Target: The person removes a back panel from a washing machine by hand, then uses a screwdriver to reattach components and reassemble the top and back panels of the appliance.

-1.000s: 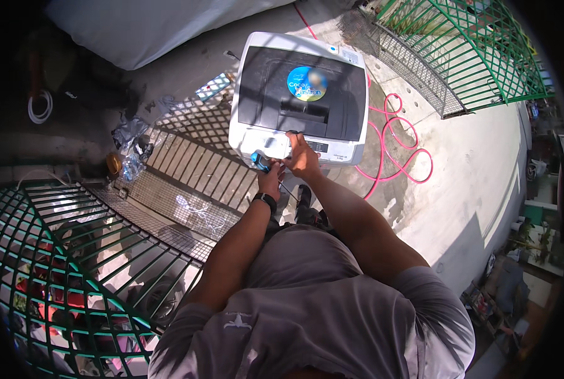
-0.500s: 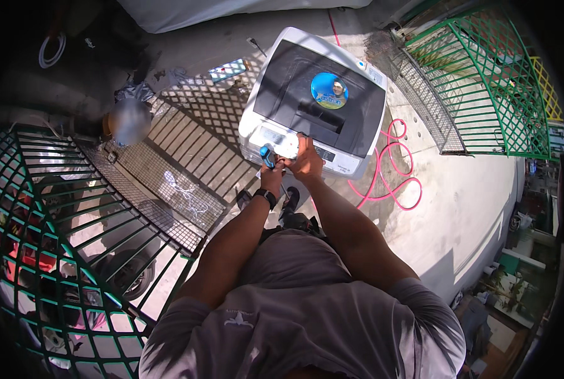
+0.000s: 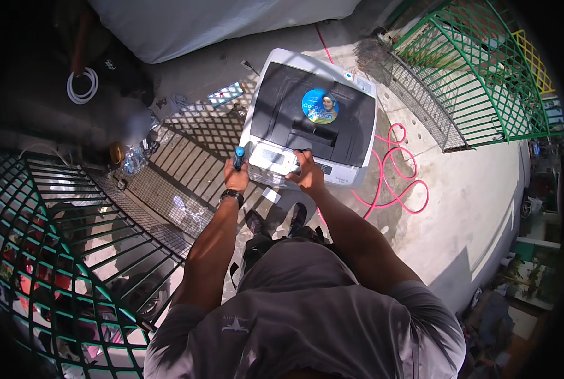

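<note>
A top-loading washing machine (image 3: 351,120) with a white body, a dark lid and a round blue sticker stands in front of me. My right hand (image 3: 306,173) grips the right end of a white box-shaped device (image 3: 272,158) with a greyish display, held over the machine's near left corner. My left hand (image 3: 236,177) is closed round a blue-handled tool (image 3: 239,156), its handle upright beside the machine's left edge. The tool's kind is hard to make out. A small white rectangular piece (image 3: 271,194) shows just below the machine's front edge.
Pink hose (image 3: 414,189) loops on the ground at the right. Green metal gates (image 3: 99,278) flank both sides. A ridged ramp (image 3: 187,148) lies left of the machine. Another person's hand (image 3: 78,65) holds a coiled white hose (image 3: 83,85). A covered bulky shape (image 3: 219,25) stands behind.
My hands were close together at the device. My left hand has moved left with the blue-handled tool, while my right hand stays on the device. The co-worker's white coil shows lower and further right.
</note>
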`<state>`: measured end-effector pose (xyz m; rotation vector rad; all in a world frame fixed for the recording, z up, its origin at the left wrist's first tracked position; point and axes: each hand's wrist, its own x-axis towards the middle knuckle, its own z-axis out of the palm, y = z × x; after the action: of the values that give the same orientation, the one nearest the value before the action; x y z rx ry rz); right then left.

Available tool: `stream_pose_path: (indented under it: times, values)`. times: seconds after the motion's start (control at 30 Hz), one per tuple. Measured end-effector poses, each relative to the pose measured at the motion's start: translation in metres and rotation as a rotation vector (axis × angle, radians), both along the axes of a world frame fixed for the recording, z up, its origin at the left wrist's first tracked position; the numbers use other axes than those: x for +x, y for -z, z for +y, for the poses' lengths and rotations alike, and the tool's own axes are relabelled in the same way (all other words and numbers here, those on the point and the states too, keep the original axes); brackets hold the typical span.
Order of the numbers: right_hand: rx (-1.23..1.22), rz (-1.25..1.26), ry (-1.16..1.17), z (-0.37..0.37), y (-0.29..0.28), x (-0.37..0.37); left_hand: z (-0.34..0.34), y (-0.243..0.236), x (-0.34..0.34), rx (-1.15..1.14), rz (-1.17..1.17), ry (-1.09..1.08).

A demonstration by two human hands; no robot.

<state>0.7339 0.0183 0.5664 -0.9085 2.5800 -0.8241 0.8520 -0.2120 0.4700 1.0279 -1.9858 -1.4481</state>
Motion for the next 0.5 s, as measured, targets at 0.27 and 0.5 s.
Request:
stream_pose_path:
  times: [0.27, 0.5]
  values:
    - [0.037, 0.046, -0.058, 0.006, -0.007, -0.004, -0.034, -0.034, -0.037, -0.087, -0.119, 0.248]
    - [0.075, 0.108, -0.052, 0.031, 0.004, -0.006, -0.007, -0.054, -0.078, -0.005, -0.491, 0.244]
